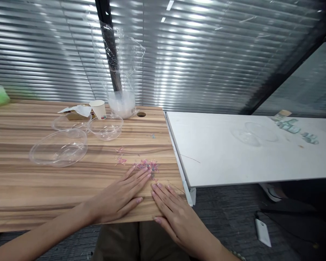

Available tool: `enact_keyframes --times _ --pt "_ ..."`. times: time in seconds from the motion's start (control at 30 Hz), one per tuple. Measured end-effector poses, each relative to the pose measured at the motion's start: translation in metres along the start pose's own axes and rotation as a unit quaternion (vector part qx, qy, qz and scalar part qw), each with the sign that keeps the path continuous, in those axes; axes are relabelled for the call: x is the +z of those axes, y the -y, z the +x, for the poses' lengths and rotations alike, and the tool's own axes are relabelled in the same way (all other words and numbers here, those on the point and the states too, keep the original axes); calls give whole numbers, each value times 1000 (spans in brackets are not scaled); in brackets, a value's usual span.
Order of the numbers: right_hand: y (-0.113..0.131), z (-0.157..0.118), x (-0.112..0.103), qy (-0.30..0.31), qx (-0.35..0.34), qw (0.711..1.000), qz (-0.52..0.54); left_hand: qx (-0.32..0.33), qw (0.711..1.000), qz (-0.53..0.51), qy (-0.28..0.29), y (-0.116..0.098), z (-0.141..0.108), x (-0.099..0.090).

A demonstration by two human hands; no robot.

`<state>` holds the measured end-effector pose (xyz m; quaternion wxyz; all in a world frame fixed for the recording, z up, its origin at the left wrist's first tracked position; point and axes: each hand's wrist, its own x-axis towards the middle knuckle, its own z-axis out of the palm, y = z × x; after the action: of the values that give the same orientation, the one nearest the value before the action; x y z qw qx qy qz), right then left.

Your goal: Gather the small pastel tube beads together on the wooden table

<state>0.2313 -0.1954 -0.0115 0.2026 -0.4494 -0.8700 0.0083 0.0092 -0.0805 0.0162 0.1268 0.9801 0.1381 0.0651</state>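
Note:
A loose pile of small pink and blue stick-like pieces (149,165) lies on the wood-grain table (103,181) near its right edge. The fingertips of my left hand (122,197) touch the near side of this pile, with the hand flat and the thumb apart. My right hand (175,214) rests flat at the table's front right corner, just nearer than the pile, its fingers stretched out and holding nothing. A smaller scatter of pink pieces (121,159) lies left of the pile, and a few blue bits (153,136) sit farther back.
Clear plastic bowls (59,148) stand on the left, with a paper cup (98,108) and a plastic-wrapped stack of cups (122,103) behind. A gap edge separates the adjoining white table (220,159). A white power bank-like device (263,232) lies on the floor.

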Motion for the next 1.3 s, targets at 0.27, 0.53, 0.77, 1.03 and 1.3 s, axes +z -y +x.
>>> enact_keyframes --times 0.27,0.53,0.77,1.03,1.3 --pt "-21 -11 -10 50 37 998 -14 71 997 -28 18 1 21 6" --pt "-41 9 -14 64 28 997 28 42 998 -30 30 -2 -2 -3" --pt "-44 17 -14 68 24 997 28 9 1000 -16 19 0 -16 -1" --pt "-45 25 -12 85 -1 996 6 18 999 -33 8 7 1 -1" --pt "-46 27 -10 90 -15 996 14 6 1000 -20 6 11 -6 2"
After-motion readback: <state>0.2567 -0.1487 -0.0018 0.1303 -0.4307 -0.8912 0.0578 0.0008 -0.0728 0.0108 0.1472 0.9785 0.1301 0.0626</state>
